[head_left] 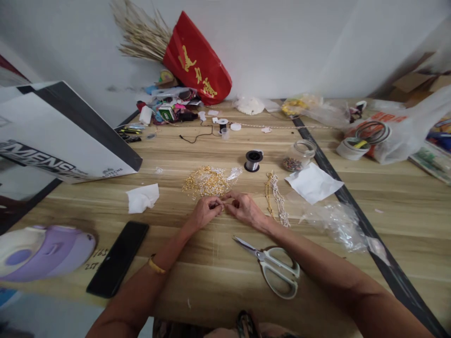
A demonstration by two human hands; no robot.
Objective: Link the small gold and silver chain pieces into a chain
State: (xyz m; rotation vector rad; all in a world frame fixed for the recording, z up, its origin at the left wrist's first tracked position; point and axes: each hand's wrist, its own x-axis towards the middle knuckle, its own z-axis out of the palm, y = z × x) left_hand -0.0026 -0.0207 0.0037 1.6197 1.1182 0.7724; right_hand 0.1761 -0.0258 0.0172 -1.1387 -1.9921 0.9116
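Observation:
My left hand and my right hand meet fingertip to fingertip low over the table. Both are closed in a pinch, and what sits between the fingertips is too small to name. Just beyond them lies a pile of gold and silver beaded chains. Right of my right hand are finished-looking strands, a gold chain and silver chains. A spool of thin wire stands upright behind the hands. Scissors with pale handles lie partly apart, nearer to me, beside my right forearm.
A black phone and a purple-white device lie at left, below a large box. To the right are a jar of beads, white paper and clear plastic bags. A red bag leans against the wall.

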